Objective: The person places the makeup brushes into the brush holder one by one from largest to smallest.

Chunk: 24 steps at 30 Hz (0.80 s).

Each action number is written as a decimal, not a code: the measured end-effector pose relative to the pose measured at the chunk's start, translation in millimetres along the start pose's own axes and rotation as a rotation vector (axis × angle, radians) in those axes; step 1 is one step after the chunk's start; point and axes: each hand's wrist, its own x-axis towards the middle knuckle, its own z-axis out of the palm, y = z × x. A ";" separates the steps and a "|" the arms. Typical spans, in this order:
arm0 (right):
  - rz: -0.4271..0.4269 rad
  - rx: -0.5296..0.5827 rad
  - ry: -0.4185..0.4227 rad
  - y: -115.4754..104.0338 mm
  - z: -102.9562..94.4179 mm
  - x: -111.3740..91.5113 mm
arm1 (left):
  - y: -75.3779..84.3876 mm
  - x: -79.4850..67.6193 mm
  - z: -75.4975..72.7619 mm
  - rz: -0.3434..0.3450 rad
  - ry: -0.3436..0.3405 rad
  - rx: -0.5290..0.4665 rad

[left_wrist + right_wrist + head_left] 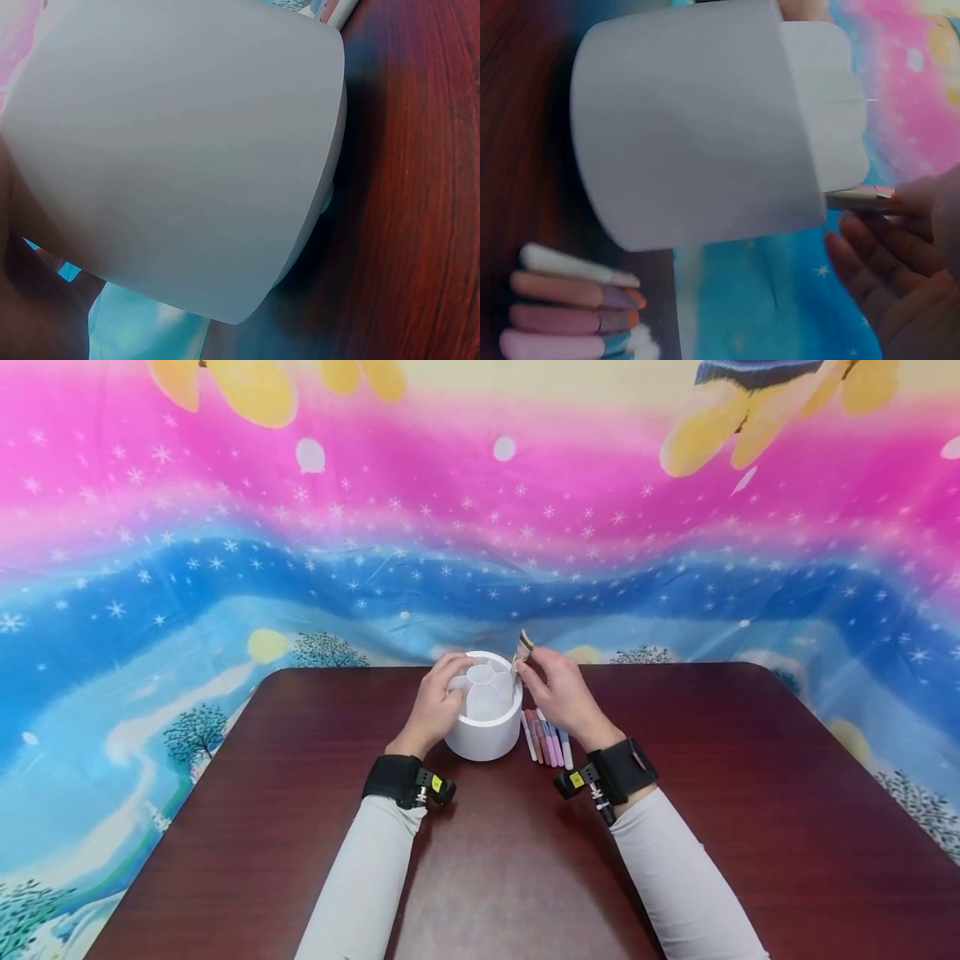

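Though near the right grip (561,692), brushes (551,745) outside the white organizer (482,743).

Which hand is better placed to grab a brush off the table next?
Probably the right hand: it's nearer the brushes, though pinching a slim stick. The left hand holds the container.

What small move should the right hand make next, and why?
Probably lower the slim gold-and-pink item a little further into the white, round, divided container: the right hand pinches its upper part, its lower end already sits inside the wall, and the left hand holds the container's opposite side.
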 end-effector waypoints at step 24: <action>0.189 -0.144 -0.172 24.9 -52.6 -9.2 | -1.8 0.6 1.0 -0.017 -0.024 0.011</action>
